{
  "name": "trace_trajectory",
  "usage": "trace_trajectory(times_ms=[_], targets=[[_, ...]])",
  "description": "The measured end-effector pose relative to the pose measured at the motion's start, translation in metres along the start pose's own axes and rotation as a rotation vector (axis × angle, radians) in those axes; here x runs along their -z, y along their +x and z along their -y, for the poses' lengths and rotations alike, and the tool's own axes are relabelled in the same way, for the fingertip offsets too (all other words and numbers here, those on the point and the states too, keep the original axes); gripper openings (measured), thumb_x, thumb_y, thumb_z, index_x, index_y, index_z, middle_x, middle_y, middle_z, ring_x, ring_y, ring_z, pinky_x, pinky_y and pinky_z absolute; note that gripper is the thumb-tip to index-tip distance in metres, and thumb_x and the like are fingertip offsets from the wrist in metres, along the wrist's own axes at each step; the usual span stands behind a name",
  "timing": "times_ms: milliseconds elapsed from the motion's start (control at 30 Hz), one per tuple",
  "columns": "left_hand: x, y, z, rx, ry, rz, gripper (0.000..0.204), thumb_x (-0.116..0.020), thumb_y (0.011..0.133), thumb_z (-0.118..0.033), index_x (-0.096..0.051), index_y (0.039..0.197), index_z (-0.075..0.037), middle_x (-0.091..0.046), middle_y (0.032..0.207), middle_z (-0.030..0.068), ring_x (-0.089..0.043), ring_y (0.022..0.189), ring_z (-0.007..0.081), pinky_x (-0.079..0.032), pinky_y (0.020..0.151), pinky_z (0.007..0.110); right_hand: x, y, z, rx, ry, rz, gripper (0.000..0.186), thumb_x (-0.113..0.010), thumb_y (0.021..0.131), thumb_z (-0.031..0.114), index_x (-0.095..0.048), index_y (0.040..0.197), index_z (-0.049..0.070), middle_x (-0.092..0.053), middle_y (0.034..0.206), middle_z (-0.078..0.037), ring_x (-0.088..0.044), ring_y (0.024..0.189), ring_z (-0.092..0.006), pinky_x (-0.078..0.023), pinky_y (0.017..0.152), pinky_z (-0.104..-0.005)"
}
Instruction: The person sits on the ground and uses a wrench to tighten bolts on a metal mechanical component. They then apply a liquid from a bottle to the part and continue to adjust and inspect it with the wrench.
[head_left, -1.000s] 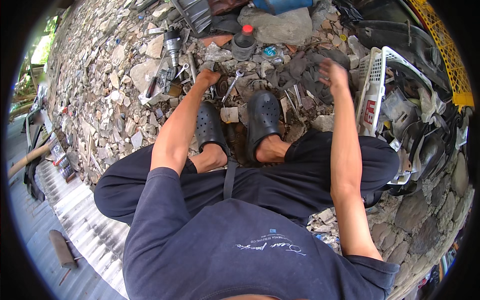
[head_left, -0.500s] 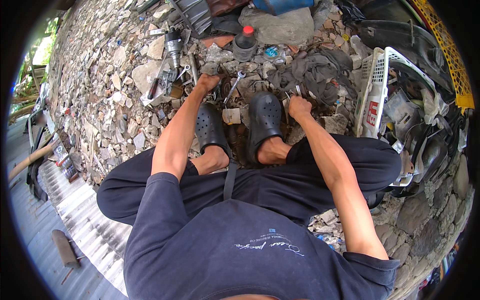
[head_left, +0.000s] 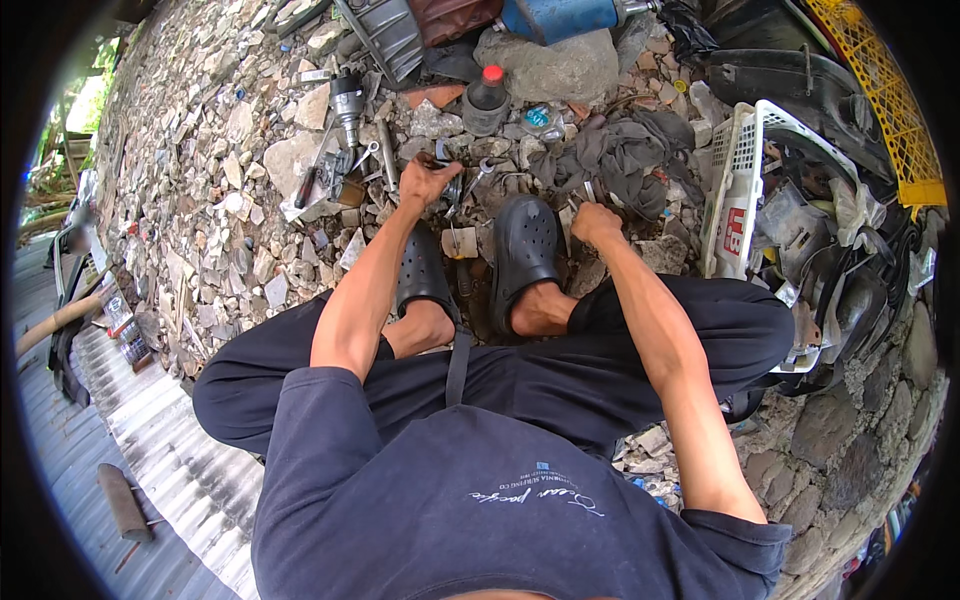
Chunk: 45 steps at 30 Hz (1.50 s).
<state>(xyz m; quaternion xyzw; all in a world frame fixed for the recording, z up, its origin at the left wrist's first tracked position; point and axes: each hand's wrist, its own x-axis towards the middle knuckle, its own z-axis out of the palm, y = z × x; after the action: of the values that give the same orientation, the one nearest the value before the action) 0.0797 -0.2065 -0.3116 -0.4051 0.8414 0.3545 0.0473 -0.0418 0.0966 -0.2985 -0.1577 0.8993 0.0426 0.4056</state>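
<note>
My left hand (head_left: 430, 182) is bent over a dark metal part (head_left: 441, 164), its fingers closed about it; the hand hides most of the part. Just right of those fingers, an open-end spanner (head_left: 485, 171) lies partly covered. My right hand (head_left: 597, 222) is a fist around a silver metal tool (head_left: 589, 190) whose end sticks out beyond the fingers; its kind cannot be made out. Between the hands are my black clogs (head_left: 527, 236). Left of my left hand lie a ring spanner (head_left: 368, 154), a long metal bar (head_left: 387, 155) and a screwdriver (head_left: 307, 187).
A power tool (head_left: 347, 103) lies on the stony ground. Ahead stands a dark bottle with a red cap (head_left: 491, 88), near a grey rag (head_left: 625, 155). A white plastic crate (head_left: 735, 205) full of parts is on the right. A hammer (head_left: 124, 502) rests on corrugated sheet at left.
My left hand has shifted slightly right and nearer to me, over the dark part and the lower spanner. My right hand stays nearly in place, still around the tool.
</note>
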Motion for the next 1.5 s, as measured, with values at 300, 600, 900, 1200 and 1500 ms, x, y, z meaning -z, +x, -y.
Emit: trace_trajectory(times_ms=[300,600,900,1200,1500], targets=[[0.089,-0.051,-0.118,-0.136,-1.05,0.161,0.044,-0.079,0.082,-0.032,-0.059,0.106,0.0,-0.065,0.092,0.0057,-0.059,0.078,0.0101,-0.046,0.065,0.025,0.02,0.049,-0.023,0.026,0.494,-0.282,0.049,-0.044,0.089,0.037,-0.066,0.106,-0.004,-0.064,0.109,-0.03,-0.064,0.103,-0.0429,-0.048,0.092,-0.0443],[0.169,-0.144,-0.2,-0.323,-1.166,0.073,0.069,-0.086,0.075,-0.025,-0.047,0.123,0.006,-0.062,0.08,0.0006,-0.059,0.074,0.0077,-0.046,0.062,0.023,0.173,-0.125,0.033,0.695,1.088,-0.359,0.057,-0.069,0.083,0.041,-0.06,0.123,0.001,-0.066,0.098,-0.01,-0.057,0.077,-0.0147,-0.047,0.075,-0.0289],[0.166,-0.175,-0.206,-0.262,-1.187,0.017,0.069,-0.087,0.073,-0.024,-0.047,0.119,0.008,-0.06,0.079,0.002,-0.058,0.072,0.0084,-0.046,0.061,0.023,0.182,-0.214,0.059,1.07,0.804,-0.54,0.103,-0.093,0.054,0.037,-0.047,0.14,0.002,-0.061,0.117,-0.012,-0.062,0.091,-0.0188,-0.05,0.073,-0.0317],[0.15,-0.18,-0.207,-0.185,-1.537,0.047,0.049,-0.084,0.078,-0.017,-0.046,0.106,-0.003,-0.063,0.097,0.0057,-0.063,0.086,0.0118,-0.052,0.069,0.028,0.173,-0.21,0.076,1.168,0.612,-1.13,0.069,-0.091,0.06,0.023,-0.062,0.119,0.002,-0.061,0.117,-0.014,-0.065,0.102,-0.0312,-0.055,0.081,-0.0381],[0.135,-0.179,-0.206,-0.146,-1.588,0.099,0.022,-0.072,0.088,-0.021,-0.062,0.099,-0.004,-0.071,0.092,0.0064,-0.069,0.086,0.0141,-0.059,0.067,0.03,0.166,-0.204,0.081,1.036,0.504,-1.192,0.076,-0.09,0.056,0.024,-0.056,0.12,0.005,-0.062,0.116,-0.011,-0.068,0.092,-0.0321,-0.058,0.068,-0.0382]])
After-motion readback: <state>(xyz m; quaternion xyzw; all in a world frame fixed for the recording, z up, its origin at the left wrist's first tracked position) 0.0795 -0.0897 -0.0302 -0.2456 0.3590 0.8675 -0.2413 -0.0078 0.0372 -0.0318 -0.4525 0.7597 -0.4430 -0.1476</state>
